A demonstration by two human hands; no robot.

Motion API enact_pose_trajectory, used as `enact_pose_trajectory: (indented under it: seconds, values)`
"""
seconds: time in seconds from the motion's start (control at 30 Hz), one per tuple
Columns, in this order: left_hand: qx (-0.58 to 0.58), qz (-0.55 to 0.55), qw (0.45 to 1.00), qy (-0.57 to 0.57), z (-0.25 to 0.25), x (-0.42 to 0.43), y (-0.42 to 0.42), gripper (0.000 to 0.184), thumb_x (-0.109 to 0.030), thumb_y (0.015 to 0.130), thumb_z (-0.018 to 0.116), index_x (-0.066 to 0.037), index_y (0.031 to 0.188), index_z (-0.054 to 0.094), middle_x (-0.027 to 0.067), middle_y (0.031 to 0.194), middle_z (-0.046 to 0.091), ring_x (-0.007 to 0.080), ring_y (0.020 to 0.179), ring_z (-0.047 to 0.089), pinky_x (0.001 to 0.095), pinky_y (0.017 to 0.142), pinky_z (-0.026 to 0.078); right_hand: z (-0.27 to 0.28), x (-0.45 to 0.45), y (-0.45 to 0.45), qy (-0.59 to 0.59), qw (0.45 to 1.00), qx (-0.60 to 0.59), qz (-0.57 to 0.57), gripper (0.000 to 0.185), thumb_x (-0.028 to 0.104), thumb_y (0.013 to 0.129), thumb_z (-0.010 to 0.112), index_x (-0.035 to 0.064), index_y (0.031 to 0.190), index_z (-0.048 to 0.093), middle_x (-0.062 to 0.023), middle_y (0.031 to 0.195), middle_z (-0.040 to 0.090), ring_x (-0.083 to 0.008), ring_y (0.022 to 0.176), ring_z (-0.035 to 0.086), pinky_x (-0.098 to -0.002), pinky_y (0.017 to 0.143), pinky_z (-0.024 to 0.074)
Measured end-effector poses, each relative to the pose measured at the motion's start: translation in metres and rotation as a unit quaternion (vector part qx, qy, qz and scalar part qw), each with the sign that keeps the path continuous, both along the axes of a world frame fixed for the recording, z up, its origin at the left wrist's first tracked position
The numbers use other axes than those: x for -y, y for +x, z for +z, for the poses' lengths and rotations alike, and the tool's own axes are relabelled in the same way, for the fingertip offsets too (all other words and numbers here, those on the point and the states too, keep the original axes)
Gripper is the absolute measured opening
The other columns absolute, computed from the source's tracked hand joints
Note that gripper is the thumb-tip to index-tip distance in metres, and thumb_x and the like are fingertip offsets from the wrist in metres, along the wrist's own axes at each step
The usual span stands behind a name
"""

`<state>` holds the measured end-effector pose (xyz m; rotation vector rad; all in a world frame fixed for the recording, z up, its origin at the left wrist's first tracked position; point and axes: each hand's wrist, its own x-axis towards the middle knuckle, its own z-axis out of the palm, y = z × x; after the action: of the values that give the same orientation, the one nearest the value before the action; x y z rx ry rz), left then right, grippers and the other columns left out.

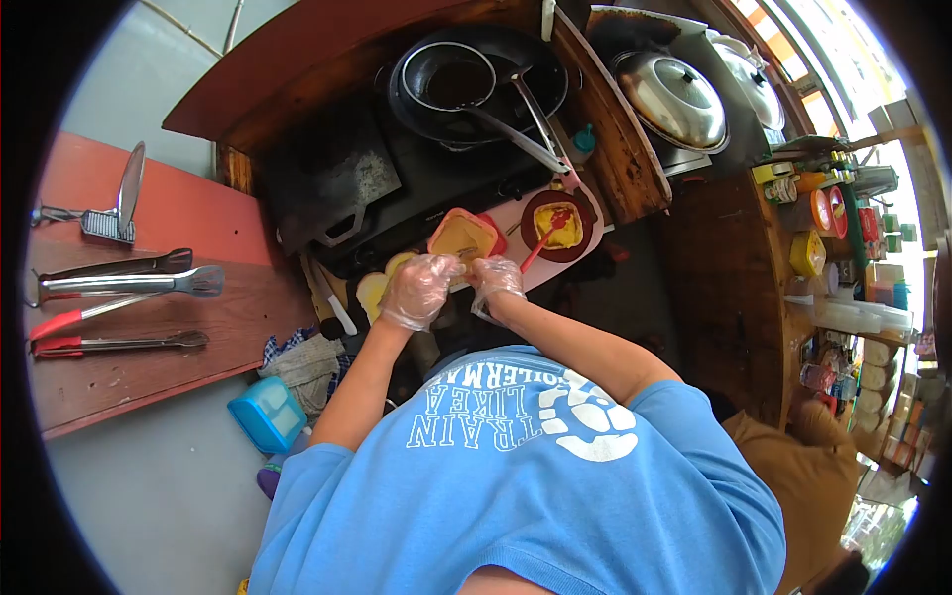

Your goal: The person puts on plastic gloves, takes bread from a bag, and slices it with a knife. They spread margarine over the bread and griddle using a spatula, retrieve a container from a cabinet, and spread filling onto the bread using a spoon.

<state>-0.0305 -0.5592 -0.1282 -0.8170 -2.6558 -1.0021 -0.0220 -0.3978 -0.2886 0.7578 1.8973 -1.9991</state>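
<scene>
Clear plastic gloves cover both my hands. My left hand point(420, 289) and my right hand point(496, 282) meet at the near edge of a red square container point(463, 234) with something light brown inside. The fingers of each hand are closed together, and what they pinch is too small to make out. Beside my left hand lie pale yellow bread-like pieces point(372, 294), partly covered by that hand. To the right of my right hand stands a dark red-brown round dish point(585, 241) with a yellow spread point(565, 236) and a red-handled utensil point(543, 242) in it.
Behind my hands are a flat black griddle point(332, 183) and a dark wok point(531, 84) with a strainer-like pan point(448, 74) over it. Tongs point(124, 344) and other utensils lie on the left red-brown board point(149, 382). Lidded pots point(674, 99) stand far right.
</scene>
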Motion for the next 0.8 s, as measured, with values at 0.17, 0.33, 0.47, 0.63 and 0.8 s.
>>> enact_pose_trajectory:
  seconds: [0.17, 0.33, 0.47, 0.63, 0.8]
  values:
    - [-0.077, -0.014, 0.997, 0.011, 0.027, 0.009, -0.002, 0.012, -0.001, 0.080, 0.064, -0.004, 0.089, 0.071, 0.0134, 0.091, 0.074, 0.0316, 0.081, 0.071, 0.0414, 0.075, 0.058, 0.056, -0.006, 0.008, -0.050, 0.998, 0.003, 0.023, 0.007, 0.005, 0.084, 0.065, -0.0008, 0.086, 0.061, -0.0083, 0.082, 0.061, -0.0186, 0.073, 0.064, -0.0324, 0.066, 0.0573]
    - [-0.002, -0.036, 0.999, -0.014, 0.047, 0.017, 0.008, 0.011, -0.007, 0.089, 0.064, -0.004, 0.092, 0.074, 0.0125, 0.097, 0.075, 0.0303, 0.088, 0.072, 0.0401, 0.081, 0.057, 0.093, -0.018, 0.011, -0.075, 0.997, -0.022, 0.027, 0.011, 0.010, 0.082, 0.069, 0.0019, 0.088, 0.064, -0.0037, 0.077, 0.067, -0.0118, 0.064, 0.061, -0.0297, 0.059, 0.0502]
    - [-0.065, -0.039, 0.997, 0.005, 0.053, 0.009, 0.002, 0.012, -0.005, 0.086, 0.065, -0.003, 0.096, 0.073, 0.0122, 0.094, 0.075, 0.0309, 0.084, 0.072, 0.0395, 0.078, 0.058, 0.094, -0.019, 0.011, -0.073, 0.993, -0.075, 0.051, 0.012, 0.008, 0.082, 0.069, 0.0006, 0.090, 0.064, -0.0037, 0.078, 0.067, -0.0113, 0.064, 0.061, -0.0291, 0.059, 0.0503]
    - [0.001, -0.070, 0.997, 0.018, 0.067, 0.005, 0.012, 0.014, -0.004, 0.083, 0.068, -0.003, 0.097, 0.072, 0.0132, 0.094, 0.075, 0.0322, 0.081, 0.071, 0.0407, 0.075, 0.056, 0.117, -0.029, 0.012, -0.105, 0.994, -0.038, 0.021, 0.013, 0.007, 0.083, 0.068, -0.0009, 0.092, 0.065, -0.0029, 0.078, 0.066, -0.0099, 0.065, 0.059, -0.0275, 0.059, 0.0490]
    - [-0.038, -0.056, 0.998, 0.018, 0.059, 0.001, 0.005, 0.017, 0.000, 0.080, 0.066, -0.002, 0.096, 0.072, 0.0150, 0.094, 0.075, 0.0320, 0.081, 0.071, 0.0397, 0.074, 0.057, 0.114, -0.032, 0.012, -0.103, 0.992, -0.069, 0.030, 0.014, 0.007, 0.083, 0.068, -0.0013, 0.093, 0.065, -0.0026, 0.077, 0.066, -0.0096, 0.064, 0.058, -0.0266, 0.058, 0.0485]
